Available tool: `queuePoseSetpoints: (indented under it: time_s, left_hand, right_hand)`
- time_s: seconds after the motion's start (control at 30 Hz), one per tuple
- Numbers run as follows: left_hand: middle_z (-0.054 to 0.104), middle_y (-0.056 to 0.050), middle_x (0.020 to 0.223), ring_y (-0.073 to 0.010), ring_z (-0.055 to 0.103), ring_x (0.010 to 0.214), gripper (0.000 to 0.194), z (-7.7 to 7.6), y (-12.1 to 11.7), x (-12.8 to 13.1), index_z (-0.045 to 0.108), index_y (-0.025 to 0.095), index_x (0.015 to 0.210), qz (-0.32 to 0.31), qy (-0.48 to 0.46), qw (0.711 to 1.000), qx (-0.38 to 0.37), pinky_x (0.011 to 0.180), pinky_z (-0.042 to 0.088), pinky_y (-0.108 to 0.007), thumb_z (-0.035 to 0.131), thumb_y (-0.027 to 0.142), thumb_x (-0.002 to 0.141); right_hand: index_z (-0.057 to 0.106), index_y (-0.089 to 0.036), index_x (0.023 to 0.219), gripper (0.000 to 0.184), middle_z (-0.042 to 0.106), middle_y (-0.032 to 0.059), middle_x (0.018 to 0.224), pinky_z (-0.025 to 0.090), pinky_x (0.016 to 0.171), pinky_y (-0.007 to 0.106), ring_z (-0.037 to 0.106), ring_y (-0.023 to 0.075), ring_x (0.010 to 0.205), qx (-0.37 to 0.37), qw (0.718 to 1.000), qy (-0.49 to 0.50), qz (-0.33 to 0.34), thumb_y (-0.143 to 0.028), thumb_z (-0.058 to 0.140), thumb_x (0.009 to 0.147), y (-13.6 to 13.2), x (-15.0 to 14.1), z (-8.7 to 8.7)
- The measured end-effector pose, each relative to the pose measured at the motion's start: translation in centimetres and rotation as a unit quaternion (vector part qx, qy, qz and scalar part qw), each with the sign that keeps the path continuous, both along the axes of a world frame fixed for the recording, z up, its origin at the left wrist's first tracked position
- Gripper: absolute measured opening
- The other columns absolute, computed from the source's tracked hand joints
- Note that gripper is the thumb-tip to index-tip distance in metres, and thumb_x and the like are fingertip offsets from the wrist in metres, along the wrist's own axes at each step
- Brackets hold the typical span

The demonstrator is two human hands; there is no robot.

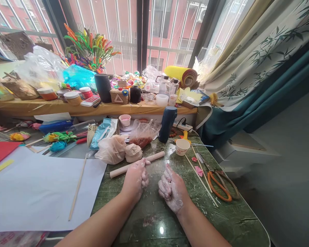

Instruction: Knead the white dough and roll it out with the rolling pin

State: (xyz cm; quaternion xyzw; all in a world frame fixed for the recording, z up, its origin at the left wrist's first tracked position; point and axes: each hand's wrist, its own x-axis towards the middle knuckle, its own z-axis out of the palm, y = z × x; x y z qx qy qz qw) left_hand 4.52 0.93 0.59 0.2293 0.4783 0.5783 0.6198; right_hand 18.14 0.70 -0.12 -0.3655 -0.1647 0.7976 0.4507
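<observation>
My left hand is closed, its fingers curled and smeared with white residue. It is just in front of a pale rolling pin; whether it touches the pin I cannot tell. My right hand, also whitened, is curled into a loose fist with the thumb on top. A small white bit shows at that thumb's tip. Whatever either hand may have inside its fingers is hidden. Behind the pin, a whitish lump of clay rests beside a crumpled plastic bag.
A paper cup and a dark blue bottle stand behind my right hand. Orange-handled scissors and thin sticks lie to the right. White paper covers the left, with a stick on it. Crowded windowsill behind.
</observation>
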Motion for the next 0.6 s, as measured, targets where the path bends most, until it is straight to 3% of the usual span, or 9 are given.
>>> queuePoseSetpoints:
  time_s: [0.07,0.23,0.4,0.5,0.6]
  left_hand:
    - [0.031,0.014,0.040,-0.0031,0.018,0.032,0.050,0.5,-0.3,0.1,0.054,0.020,0.075,-0.021,-0.035,0.999,-0.021,0.033,0.015,-0.015,0.074,0.065,0.079]
    - [0.027,0.012,0.037,-0.0029,0.017,0.030,0.064,1.5,-0.9,0.2,0.034,0.021,0.057,-0.063,-0.086,0.994,-0.038,0.034,0.012,-0.017,0.070,0.067,0.084]
    - [0.021,0.009,0.034,-0.0039,0.015,0.029,0.074,1.6,-1.2,0.0,0.025,0.022,0.048,-0.105,-0.145,0.983,-0.038,0.035,0.008,-0.021,0.055,0.076,0.088]
    - [0.021,0.008,0.036,-0.0040,0.015,0.030,0.075,1.5,-1.3,-0.1,0.024,0.022,0.048,-0.131,-0.180,0.974,-0.032,0.036,0.009,-0.021,0.049,0.078,0.090]
    - [0.025,0.009,0.042,-0.0037,0.019,0.035,0.070,1.3,-1.3,-0.1,0.025,0.021,0.054,-0.126,-0.201,0.971,-0.023,0.038,0.014,-0.019,0.060,0.070,0.090]
  right_hand:
    - [0.035,-0.023,0.051,0.065,0.032,-0.0077,0.030,0.014,0.031,0.020,0.023,0.0077,0.025,0.017,1.000,0.019,0.004,-0.069,0.065,0.087,-0.1,0.1,-0.3]
    - [0.040,-0.023,0.052,0.061,0.036,-0.0070,0.032,0.020,0.033,0.022,0.027,0.0085,0.028,0.055,0.995,0.088,0.009,-0.063,0.066,0.089,-0.5,0.5,-0.8]
    - [0.044,-0.022,0.054,0.056,0.037,-0.0069,0.034,0.019,0.035,0.022,0.027,0.0085,0.031,0.070,0.992,0.103,0.031,-0.059,0.066,0.091,-0.5,0.7,-1.0]
    - [0.051,-0.022,0.061,0.048,0.044,-0.0063,0.040,0.024,0.038,0.022,0.035,0.0091,0.036,0.104,0.991,0.072,0.036,-0.056,0.069,0.089,-0.7,0.3,-1.4]
    - [0.054,-0.021,0.067,0.042,0.052,-0.0053,0.046,0.027,0.041,0.021,0.038,0.0086,0.040,0.163,0.986,-0.014,0.021,-0.053,0.076,0.085,-1.1,-0.2,-2.1]
